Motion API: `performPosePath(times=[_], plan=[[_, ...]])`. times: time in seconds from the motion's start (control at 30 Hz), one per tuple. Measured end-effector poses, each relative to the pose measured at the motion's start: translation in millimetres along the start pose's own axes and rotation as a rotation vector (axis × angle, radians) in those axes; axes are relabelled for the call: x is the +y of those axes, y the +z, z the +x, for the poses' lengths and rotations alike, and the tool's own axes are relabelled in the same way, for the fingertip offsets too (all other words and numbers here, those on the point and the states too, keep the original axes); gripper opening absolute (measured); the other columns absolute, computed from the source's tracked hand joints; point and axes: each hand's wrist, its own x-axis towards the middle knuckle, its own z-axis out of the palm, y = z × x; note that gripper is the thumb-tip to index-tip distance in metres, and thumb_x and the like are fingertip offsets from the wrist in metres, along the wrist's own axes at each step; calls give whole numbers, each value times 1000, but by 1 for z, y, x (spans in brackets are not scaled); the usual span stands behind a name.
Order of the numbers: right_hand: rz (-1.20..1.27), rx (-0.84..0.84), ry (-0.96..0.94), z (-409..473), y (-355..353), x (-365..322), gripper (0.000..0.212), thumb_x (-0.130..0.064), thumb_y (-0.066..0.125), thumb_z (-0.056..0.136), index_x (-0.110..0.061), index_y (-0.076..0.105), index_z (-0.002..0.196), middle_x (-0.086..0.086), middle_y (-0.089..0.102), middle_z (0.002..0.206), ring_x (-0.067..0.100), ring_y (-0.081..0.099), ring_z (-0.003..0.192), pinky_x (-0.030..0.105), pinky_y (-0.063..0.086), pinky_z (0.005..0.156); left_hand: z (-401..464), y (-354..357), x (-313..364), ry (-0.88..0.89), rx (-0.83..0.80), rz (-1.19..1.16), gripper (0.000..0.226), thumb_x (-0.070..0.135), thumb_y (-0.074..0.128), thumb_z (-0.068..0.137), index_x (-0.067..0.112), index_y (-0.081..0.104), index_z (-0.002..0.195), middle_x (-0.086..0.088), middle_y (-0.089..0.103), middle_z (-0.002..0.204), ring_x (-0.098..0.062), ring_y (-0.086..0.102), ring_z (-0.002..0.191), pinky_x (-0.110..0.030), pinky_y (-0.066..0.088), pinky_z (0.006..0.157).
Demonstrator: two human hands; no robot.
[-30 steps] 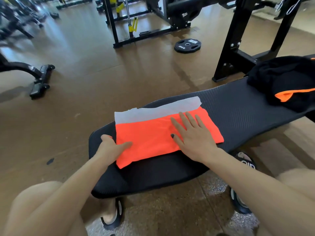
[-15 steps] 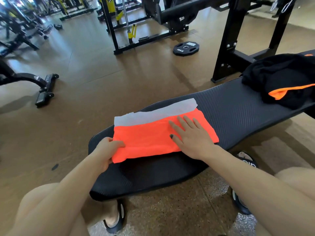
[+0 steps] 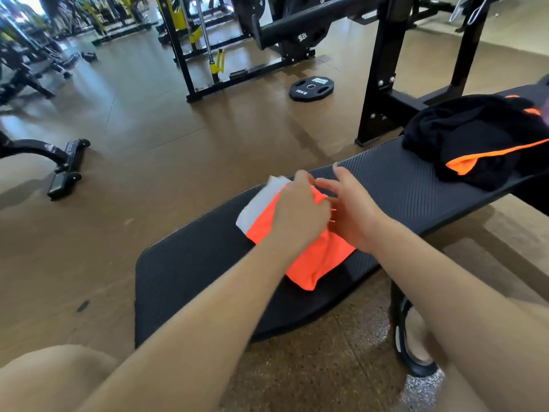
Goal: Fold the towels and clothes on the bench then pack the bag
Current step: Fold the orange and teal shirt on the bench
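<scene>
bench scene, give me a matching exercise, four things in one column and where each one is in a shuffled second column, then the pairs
Things:
1. orange and white garment
2. black and orange clothes pile
3. weight plate
4. left hand

Places:
A. flat on the floor beyond the bench
B. far right end of the bench
C. on top of the orange fabric
D. middle of the bench, under both hands

Pairs: 1-D, 2-B, 3-A, 4-C

A black weight plate (image 3: 311, 88) marked 10KG lies flat on the brown gym floor (image 3: 142, 144). Behind it stands a black rack (image 3: 190, 46) with yellow fittings. A black sandal (image 3: 411, 340) shows under the near edge.
</scene>
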Motion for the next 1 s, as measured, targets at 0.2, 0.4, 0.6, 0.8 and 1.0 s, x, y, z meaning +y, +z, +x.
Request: performPosePath(times=[0.2,0.4,0.6,0.8,1.0], plan=[[-99,-11,97,8,-38,-2,41,-45,57,97,-25,56,62,-6,54,64,11,53,60,29,43,63,-12,51,15,15,-199,-120,31,11,57,88,14,48,117,-6,67,97,-26,65,94,-38,47,73],[-440,42,51,17,-40,-1,27,-36,78,76,-22,64,94,5,58,88,20,57,72,26,42,60,-31,25,-23,-55,-182,-325,30,13,48,99,26,50,125,10,60,121,-10,58,115,-24,45,99],[-725,67,-104,18,-38,0,74,0,75,76,-19,51,143,9,63,125,23,64,81,21,41,43,-44,11,-70,-135,-123,-255,21,24,52,98,33,52,117,12,59,115,-14,64,100,-45,53,94],[-575,56,-230,21,-36,-12,70,8,64,81,-23,52,142,9,69,120,26,70,97,25,53,62,-39,4,-92,32,-36,82,65,42,56,97,21,31,152,-2,32,152,-14,39,129,-29,33,107],[-1029,289,-96,32,-55,-1,70,-16,69,88,-14,39,151,10,57,136,26,56,119,31,42,84,-37,26,-105,71,-324,456,91,81,17,84,35,3,161,-9,-5,169,-24,-2,156,-46,5,126]])
